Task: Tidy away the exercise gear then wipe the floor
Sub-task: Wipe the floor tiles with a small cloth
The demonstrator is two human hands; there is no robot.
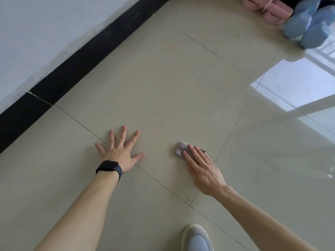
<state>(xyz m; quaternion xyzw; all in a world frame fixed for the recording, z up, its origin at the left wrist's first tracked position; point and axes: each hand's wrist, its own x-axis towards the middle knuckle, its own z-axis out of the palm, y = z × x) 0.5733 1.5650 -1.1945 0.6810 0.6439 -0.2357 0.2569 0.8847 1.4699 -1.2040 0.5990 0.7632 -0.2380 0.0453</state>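
Note:
My right hand [201,167] lies flat on a small grey-purple cloth [180,149] and presses it onto the beige tiled floor [172,87]; its fingers are straight and only the cloth's far edge shows. My left hand [118,151] rests on the floor with fingers spread wide, a ring on one finger and a dark watch on the wrist. It holds nothing. Blue dumbbells [308,26] and pink dumbbells [268,9] sit together on the floor at the far right corner.
A white wall with a black skirting board [87,57] runs diagonally along the left. My shoe [196,238] stands at the bottom edge. Small dark specks dot the tiles, and a bright window reflection covers the floor on the right.

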